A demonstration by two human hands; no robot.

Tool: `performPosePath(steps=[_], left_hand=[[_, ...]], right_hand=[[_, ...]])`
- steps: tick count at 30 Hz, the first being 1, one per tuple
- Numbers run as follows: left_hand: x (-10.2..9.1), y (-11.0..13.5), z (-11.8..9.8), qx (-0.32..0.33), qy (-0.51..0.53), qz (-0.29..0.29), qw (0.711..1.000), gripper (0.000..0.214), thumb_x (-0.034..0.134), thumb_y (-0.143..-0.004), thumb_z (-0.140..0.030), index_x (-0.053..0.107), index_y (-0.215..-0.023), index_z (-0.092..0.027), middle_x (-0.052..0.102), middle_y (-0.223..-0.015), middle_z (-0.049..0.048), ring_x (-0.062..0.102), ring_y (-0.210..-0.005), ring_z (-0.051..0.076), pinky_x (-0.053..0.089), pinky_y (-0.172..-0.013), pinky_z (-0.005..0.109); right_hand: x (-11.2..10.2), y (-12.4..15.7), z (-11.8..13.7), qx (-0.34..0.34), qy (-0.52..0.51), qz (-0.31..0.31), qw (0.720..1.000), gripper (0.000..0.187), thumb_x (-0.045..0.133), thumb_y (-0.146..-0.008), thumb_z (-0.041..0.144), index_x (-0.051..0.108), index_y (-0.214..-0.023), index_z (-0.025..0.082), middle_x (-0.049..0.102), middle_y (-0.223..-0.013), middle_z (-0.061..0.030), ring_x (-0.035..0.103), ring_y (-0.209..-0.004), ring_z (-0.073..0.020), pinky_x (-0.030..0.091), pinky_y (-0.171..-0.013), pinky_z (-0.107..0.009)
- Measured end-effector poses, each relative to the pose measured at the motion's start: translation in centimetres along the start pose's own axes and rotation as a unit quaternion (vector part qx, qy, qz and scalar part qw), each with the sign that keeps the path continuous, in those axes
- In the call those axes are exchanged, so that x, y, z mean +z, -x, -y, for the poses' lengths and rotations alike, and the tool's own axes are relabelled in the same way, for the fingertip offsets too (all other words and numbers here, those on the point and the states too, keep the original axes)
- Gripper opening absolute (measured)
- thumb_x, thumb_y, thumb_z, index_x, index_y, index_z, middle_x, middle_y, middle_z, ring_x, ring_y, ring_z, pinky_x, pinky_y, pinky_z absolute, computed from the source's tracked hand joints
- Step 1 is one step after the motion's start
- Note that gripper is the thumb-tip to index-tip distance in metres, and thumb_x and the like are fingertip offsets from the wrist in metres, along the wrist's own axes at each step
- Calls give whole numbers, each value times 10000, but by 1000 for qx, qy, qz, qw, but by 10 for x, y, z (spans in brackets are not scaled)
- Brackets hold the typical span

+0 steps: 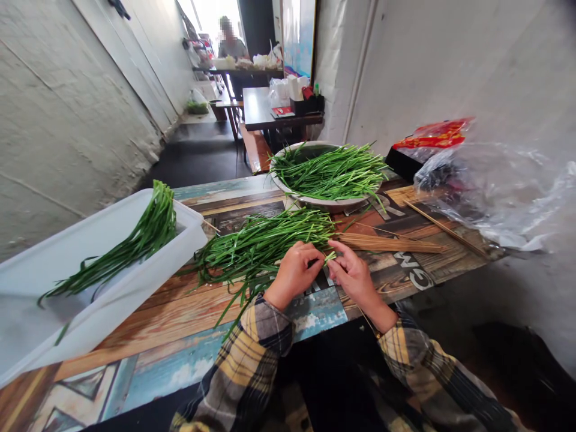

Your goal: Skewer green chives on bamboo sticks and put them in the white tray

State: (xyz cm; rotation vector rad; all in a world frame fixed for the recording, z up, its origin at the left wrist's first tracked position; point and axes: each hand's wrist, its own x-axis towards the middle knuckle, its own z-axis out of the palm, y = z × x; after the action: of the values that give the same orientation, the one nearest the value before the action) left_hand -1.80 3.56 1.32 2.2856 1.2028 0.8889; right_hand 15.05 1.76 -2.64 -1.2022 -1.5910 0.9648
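Observation:
My left hand (297, 268) is closed in a pinch on a few green garlic chives; their pale cut ends (330, 257) stick out toward my right hand. Long leaves trail from it to the lower left. Close by on the right, my right hand (353, 276) has its thumb and index finger bent around those ends. A thin bamboo skewer (368, 321) shows below its palm, largely hidden by the hand. Just behind my hands lies a loose pile of chives (270, 237) on the table. A bundle of bamboo skewers (391, 243) rests to the right.
At the left, a white plastic tub (189, 225) holds a chive bunch (153, 231). A bowl (310, 203) heaped with chives stands behind the pile. Clear plastic wrap (499, 186) and a black box (402, 163) sit at the right. A person (231, 45) is far back, beyond another table (261, 108).

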Motion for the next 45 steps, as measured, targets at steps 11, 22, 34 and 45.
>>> performPosePath(steps=[11,22,34,45], left_hand=[[-18,2,13,-86,-110,-241,960,177,488,-902,-210,662,-883,-191,632,-823,48,539,-821,191,412,-752,319],[-12,2,12,-59,-260,-135,954,162,494,-881,-177,655,-864,-195,591,-858,69,496,-846,221,399,-769,349],[-13,1,13,-43,-295,-116,948,142,529,-866,-189,662,-815,-201,592,-919,77,481,-884,241,375,-757,373],[-13,2,14,-59,-285,-135,947,198,502,-896,-220,648,-767,-189,594,-865,75,489,-860,231,371,-739,362]], right_hand=[[3,-2,-7,23,-69,5,997,285,544,-893,380,583,-1079,168,559,-548,50,462,-407,-81,368,-423,-193],[3,-2,-3,28,-69,8,997,283,541,-882,426,593,-997,173,556,-535,51,458,-394,-81,362,-405,-191],[3,-2,1,30,-66,3,997,264,548,-870,397,597,-994,168,549,-534,51,454,-396,-79,355,-405,-189],[4,-2,-2,35,-64,6,997,275,550,-870,406,599,-995,166,550,-536,51,448,-393,-79,346,-405,-192]])
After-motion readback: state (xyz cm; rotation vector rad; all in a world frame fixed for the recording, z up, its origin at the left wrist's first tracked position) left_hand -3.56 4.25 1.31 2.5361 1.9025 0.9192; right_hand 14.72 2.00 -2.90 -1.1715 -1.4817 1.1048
